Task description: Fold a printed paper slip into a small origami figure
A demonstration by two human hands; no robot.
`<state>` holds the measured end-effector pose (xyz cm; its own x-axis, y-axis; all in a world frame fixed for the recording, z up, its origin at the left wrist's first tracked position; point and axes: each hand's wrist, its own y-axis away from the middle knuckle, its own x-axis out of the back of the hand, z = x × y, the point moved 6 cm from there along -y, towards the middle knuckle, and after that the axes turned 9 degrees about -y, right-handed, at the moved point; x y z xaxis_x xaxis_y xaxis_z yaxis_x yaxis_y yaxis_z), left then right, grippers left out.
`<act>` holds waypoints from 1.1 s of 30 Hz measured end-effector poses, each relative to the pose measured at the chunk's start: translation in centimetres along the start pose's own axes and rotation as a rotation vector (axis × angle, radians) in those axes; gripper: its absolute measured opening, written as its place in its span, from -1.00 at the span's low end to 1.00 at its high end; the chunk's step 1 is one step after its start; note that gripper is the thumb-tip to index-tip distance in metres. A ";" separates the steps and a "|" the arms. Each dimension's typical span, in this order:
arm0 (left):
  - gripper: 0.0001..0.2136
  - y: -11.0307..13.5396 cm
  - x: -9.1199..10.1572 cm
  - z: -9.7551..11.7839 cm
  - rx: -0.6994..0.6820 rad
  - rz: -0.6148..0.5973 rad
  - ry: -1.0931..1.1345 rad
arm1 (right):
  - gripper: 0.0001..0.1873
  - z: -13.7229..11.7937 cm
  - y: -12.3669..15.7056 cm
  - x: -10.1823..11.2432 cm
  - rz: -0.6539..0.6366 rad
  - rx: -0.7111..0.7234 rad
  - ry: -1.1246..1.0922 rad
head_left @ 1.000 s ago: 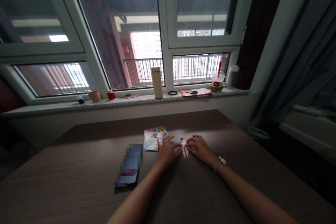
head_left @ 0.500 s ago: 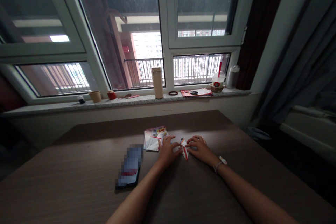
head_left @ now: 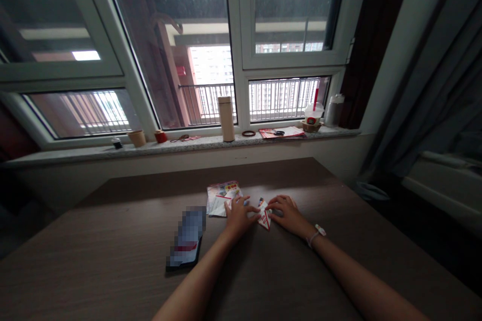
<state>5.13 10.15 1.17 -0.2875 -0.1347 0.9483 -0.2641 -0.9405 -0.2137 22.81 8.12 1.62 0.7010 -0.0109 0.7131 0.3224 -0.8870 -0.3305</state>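
Folded paper triangle (head_left: 264, 217): white with red print, centre of frame, between the hands.
Left hand (head_left: 238, 216): fingers spread, tips at the paper's left side.
Right hand (head_left: 286, 212): fingers curled onto the paper's right side; pinching or not, cannot tell.
Printed leaflets (head_left: 222, 198): just beyond the left hand.
Phone (head_left: 186, 237): blurred, lower left of the hands.
Wooden table (head_left: 113, 225): under all of these.

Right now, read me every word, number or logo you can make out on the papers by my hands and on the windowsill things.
Nothing is legible.
Leaflets by the left hand: red and yellow print, too small to read.
Folded paper: red marks, unreadable.
Straw cup on the windowsill: logo too small.
Phone: blurred out.
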 end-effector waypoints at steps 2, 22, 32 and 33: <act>-0.84 0.0 -0.1 -0.1 -0.003 -0.016 -0.021 | -0.75 0.1 0.0 -0.2 -0.011 0.005 0.006; -0.82 0.0 0.0 0.0 -0.036 -0.019 -0.080 | -0.72 2.4 -0.8 0.1 0.050 -0.052 -0.247; -0.79 0.0 -0.1 -0.2 -0.099 0.002 -0.048 | -0.87 1.4 -0.4 0.4 -0.005 0.046 -0.211; -0.79 0.0 0.0 -0.1 -0.108 0.010 -0.046 | -0.87 1.3 -0.4 0.3 -0.015 0.046 -0.206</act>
<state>5.07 10.16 1.19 -0.2484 -0.1604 0.9553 -0.3598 -0.9004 -0.2447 23.76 9.07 1.19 0.8097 0.1005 0.5782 0.3589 -0.8643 -0.3525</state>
